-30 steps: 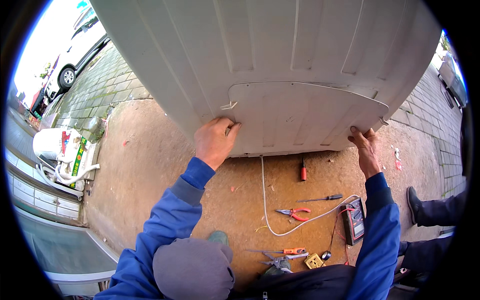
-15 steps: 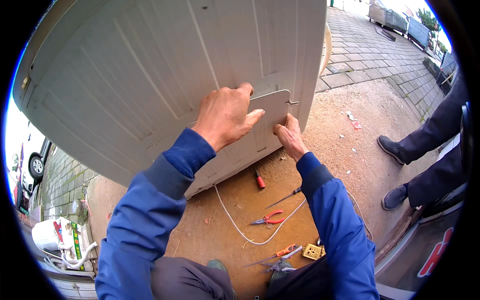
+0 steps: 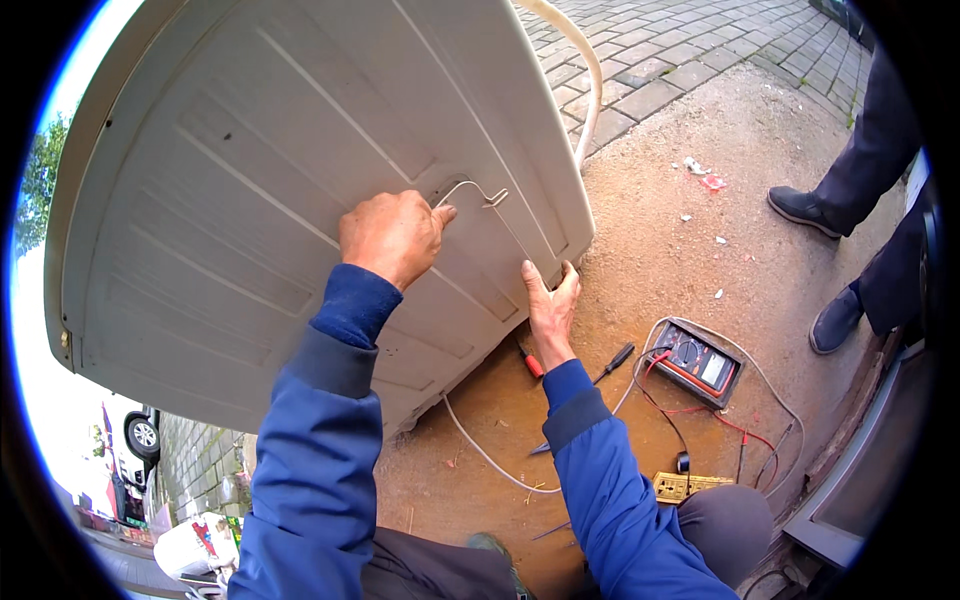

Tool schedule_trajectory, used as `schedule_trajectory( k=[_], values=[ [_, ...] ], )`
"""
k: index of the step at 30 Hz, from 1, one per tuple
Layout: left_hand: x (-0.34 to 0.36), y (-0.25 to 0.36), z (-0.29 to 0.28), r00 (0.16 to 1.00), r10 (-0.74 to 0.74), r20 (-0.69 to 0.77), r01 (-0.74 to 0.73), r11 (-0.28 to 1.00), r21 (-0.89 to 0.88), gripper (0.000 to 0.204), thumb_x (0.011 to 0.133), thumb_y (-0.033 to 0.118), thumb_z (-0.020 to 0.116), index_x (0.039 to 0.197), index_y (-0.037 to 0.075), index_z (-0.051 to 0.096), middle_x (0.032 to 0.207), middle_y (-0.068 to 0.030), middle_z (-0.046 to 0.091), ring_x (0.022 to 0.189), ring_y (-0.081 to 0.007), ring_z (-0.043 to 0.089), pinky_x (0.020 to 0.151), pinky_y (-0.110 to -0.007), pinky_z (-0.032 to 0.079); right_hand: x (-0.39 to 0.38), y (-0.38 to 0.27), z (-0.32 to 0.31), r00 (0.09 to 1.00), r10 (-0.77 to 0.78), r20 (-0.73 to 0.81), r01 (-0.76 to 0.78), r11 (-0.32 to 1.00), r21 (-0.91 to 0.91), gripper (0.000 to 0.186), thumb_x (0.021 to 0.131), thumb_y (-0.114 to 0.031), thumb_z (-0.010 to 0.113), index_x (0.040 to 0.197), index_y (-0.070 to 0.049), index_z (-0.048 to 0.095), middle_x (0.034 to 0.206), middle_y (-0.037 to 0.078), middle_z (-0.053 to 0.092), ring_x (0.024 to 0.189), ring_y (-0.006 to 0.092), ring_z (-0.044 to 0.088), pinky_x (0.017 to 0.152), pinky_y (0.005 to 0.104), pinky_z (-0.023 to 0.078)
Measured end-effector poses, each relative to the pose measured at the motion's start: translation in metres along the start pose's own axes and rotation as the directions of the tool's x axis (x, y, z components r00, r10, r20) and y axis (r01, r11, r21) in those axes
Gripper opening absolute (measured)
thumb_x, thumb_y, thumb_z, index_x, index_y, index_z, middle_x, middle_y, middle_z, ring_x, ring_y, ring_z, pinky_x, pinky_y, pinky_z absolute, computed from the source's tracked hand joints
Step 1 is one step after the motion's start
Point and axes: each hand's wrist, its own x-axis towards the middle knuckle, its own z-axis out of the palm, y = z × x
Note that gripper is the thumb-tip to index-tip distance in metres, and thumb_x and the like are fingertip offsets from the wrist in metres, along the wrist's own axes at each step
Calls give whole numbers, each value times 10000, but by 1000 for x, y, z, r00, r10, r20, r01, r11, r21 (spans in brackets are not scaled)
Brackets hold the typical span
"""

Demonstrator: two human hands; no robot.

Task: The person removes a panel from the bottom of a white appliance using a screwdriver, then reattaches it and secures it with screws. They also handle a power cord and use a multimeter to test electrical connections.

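Observation:
A large pale ribbed panel (image 3: 270,200) of a boxy appliance leans in front of me. Low on it is a small cover plate (image 3: 478,235) with a rounded upper corner and a notched lip. My left hand (image 3: 393,238) is curled at the plate's upper left edge, thumb against it; its other fingertips are partly hidden. Lower right, my right hand (image 3: 552,308) rests on the plate's right side near the panel's edge, thumb and fingers stretched upward and apart.
A red-handled screwdriver (image 3: 530,364) and a black-handled one (image 3: 618,358) lie on the sandy ground. To the right are a multimeter (image 3: 690,362) with leads, a yellow socket block (image 3: 690,486) and another person's shoes (image 3: 806,210). A pale hose (image 3: 592,85) hangs behind the appliance.
My view has swung, bringing the multimeter into sight. The left hand's spread thumb and fingers have drawn in at the plate's edge. My right hand has moved lower along the plate, its fingers straighter.

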Motion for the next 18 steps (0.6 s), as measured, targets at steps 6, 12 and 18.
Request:
schedule_trajectory(
  k=[6,12,18],
  values=[
    [4,16,-11,992,-53,118,44,996,75,529,976,459,566,731,14,710,682,-226,669,675,-421,666,614,-490,510,-2,61,25,833,509,218,-549,705,450,1048,804,-658,740,1386,126,359,1323,242,463,1254,324,459,1090,472,369],
    [4,14,-4,998,-30,47,23,989,147,546,976,468,564,696,17,692,668,-226,653,663,-437,644,617,-493,508,1,73,31,815,506,282,-578,732,360,967,708,-726,783,1101,124,541,1088,179,566,1066,257,520,953,414,440],
    [3,17,6,998,-12,-66,26,976,218,576,980,495,554,678,24,692,666,-231,645,676,-449,642,621,-498,507,4,74,43,849,498,176,-526,767,367,929,692,-740,785,1053,77,529,1066,160,540,1059,232,501,958,401,431]
  ],
)
